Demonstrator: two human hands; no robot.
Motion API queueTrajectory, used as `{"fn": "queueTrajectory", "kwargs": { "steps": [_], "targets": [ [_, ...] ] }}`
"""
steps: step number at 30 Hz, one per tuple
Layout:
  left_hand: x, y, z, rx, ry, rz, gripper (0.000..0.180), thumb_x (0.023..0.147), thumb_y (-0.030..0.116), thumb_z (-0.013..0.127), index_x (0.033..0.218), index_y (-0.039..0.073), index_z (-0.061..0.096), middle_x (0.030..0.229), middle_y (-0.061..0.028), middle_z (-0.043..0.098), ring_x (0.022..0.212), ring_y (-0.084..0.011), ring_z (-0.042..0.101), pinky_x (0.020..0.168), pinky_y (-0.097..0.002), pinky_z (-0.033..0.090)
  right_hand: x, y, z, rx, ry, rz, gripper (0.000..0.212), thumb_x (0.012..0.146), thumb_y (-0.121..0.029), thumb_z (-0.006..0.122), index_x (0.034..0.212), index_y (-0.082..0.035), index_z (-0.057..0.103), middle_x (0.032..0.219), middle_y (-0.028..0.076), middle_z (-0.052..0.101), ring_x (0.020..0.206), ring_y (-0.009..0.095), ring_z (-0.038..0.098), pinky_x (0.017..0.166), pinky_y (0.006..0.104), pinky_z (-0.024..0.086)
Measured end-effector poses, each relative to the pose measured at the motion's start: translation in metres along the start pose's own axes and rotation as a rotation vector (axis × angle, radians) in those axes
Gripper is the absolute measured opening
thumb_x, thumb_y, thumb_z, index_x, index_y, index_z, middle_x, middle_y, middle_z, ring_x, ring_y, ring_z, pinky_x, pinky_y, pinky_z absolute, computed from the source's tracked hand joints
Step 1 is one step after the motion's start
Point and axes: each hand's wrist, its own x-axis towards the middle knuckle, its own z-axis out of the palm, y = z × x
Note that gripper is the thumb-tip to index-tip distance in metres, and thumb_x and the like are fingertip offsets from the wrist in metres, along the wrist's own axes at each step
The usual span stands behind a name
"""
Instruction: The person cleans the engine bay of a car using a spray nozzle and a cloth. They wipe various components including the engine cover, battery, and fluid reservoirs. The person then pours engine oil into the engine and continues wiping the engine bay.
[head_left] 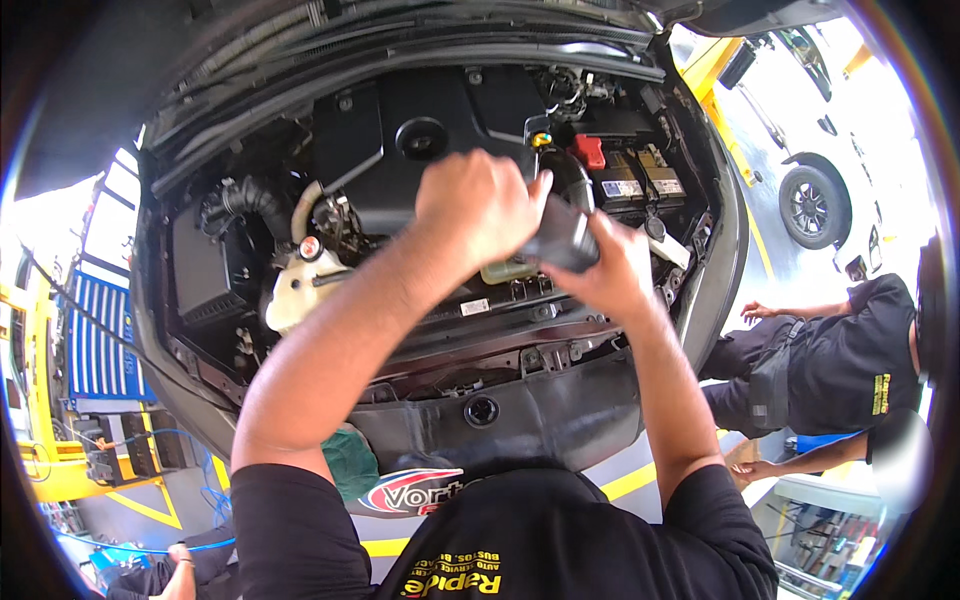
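Gripping a dark grey bottle (562, 238) with both hands over the open engine bay (200, 260), I have my right hand (610, 275) wrapped around its lower body and my left hand (480, 205) closed over its top end, fingers curled tight as if on the cap. The bottle hangs just past centre, toward one o'clock, above the black engine cover (400, 130).

My worry is a slip: if the top gives suddenly, the bottle could tip and spill onto the cover or the battery (640, 180) at two o'clock, whose red terminal cap (590, 152) sits close behind my hands. A loose cap could also drop into the gaps below.

Two pale rectangular labels lie on top of the battery. A small white label (474, 307) sits on the front crossmember at six o'clock from my hands. The white coolant tank (300, 290) at nine o'clock has a round cap with a red-and-white mark. At seven o'clock, a red, white and blue oval emblem (410, 492) shows below the bumper.
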Motion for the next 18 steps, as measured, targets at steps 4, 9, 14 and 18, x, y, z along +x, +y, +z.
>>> {"fn": "queueTrajectory", "kwargs": {
  "steps": [4,9,14,18],
  "targets": [
    [0.032,-0.064,-0.010,-0.586,0.163,0.747,0.046,0.085,0.007,0.075,0.129,0.008,0.060,0.129,-0.0132,0.059,0.126,-0.0288,0.058,0.106,-0.0386,0.047,0.057,0.017,0.006,0.187,0.002,0.041,0.060,0.066,-0.036,0.095,0.105,-0.004,0.063,0.088,0.016,0.074,0.083,0.033,0.076,0.071,0.0408,0.059],
    [0.064,-0.091,-0.020,-0.365,0.214,0.438,0.027,0.101,0.029,0.063,0.114,0.006,0.070,0.109,-0.0167,0.068,0.101,-0.0273,0.068,0.086,-0.0397,0.053,0.113,0.025,0.029,0.198,0.051,-0.069,0.065,0.065,-0.038,0.096,0.111,-0.006,0.064,0.087,0.015,0.075,0.080,0.029,0.076,0.071,0.0387,0.058],
    [0.091,-0.105,-0.028,-0.152,-0.020,0.151,0.044,0.097,0.036,0.066,0.121,0.000,0.063,0.128,-0.0248,0.062,0.119,-0.0360,0.063,0.103,-0.0429,0.050,0.142,0.033,0.059,-0.018,-0.032,-0.096,0.068,0.069,-0.027,0.096,0.122,-0.002,0.063,0.097,0.012,0.076,0.090,0.020,0.074,0.083,0.0349,0.057],
    [0.101,-0.137,-0.008,-0.625,0.237,0.635,0.033,0.098,0.020,0.064,0.126,0.003,0.062,0.132,-0.0195,0.060,0.119,-0.0291,0.063,0.100,-0.0398,0.050,0.161,0.041,0.074,0.219,-0.062,-0.088,0.065,0.073,-0.017,0.094,0.128,-0.003,0.062,0.107,0.009,0.076,0.097,0.015,0.072,0.090,0.0332,0.058]
  ]
}}
